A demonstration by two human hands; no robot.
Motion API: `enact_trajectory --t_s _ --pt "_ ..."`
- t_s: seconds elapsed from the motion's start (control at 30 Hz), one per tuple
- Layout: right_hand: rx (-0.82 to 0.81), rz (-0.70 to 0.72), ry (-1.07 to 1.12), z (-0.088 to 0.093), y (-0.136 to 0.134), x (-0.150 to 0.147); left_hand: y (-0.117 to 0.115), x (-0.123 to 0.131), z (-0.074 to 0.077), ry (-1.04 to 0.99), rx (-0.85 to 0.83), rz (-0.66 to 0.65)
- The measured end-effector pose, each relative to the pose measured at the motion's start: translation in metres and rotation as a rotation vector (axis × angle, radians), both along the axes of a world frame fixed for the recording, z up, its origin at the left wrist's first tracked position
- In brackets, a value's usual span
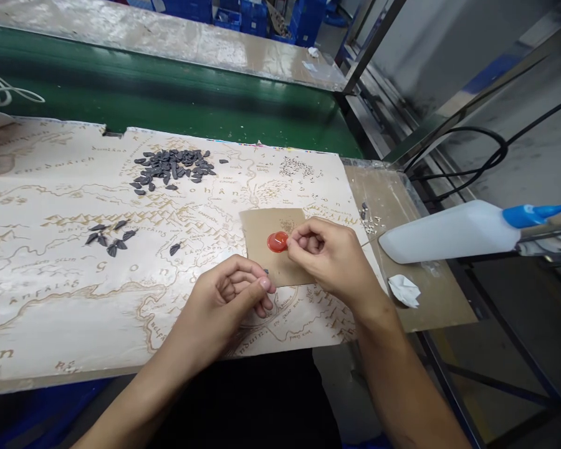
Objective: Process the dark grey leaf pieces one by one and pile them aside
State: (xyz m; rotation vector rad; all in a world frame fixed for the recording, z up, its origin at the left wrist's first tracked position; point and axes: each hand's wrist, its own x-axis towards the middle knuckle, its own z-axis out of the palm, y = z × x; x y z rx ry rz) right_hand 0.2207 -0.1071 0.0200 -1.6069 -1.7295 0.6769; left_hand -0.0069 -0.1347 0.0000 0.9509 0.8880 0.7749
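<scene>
Right-hand fingers (300, 234) pinch shut at the red blob (277, 242) on a kraft card (262, 224), perhaps laid to shield the map sheet (51, 312); left-hand fingers (257, 293) curl, their hold unclear

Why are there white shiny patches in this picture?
In the head view, light seems to glare off the green conveyor belt and the far tabletop, and a small bright spot sits on the red wax seal; nothing looks badly blurred.
</scene>
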Motion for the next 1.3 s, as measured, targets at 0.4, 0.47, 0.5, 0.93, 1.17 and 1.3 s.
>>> enact_trajectory --t_s 0.4,0.47,0.5,0.93,1.17,1.3 --pt "-0.06 0.0 0.074 -0.014 -0.024 0.014 0.002 0.003 -0.001 0.094 0.046 0.084" --pt "-0.101 0.018 0.334 -0.011 -0.029 0.01 0.002 0.005 0.0 0.054 0.03 0.065" --pt "-0.127 0.043 0.467 -0.01 -0.032 0.008 0.001 0.006 0.0 0.025 0.021 0.05" --pt "-0.039 0.181 0.677 -0.02 -0.04 -0.001 -0.003 0.009 0.0 -0.141 -0.006 0.006" --pt "-0.037 0.18 0.679 -0.02 -0.041 -0.001 -0.001 0.011 0.001 -0.125 -0.007 -0.005" --pt "-0.059 0.183 0.684 -0.021 -0.042 -0.001 -0.001 0.011 0.001 -0.124 -0.004 -0.009"
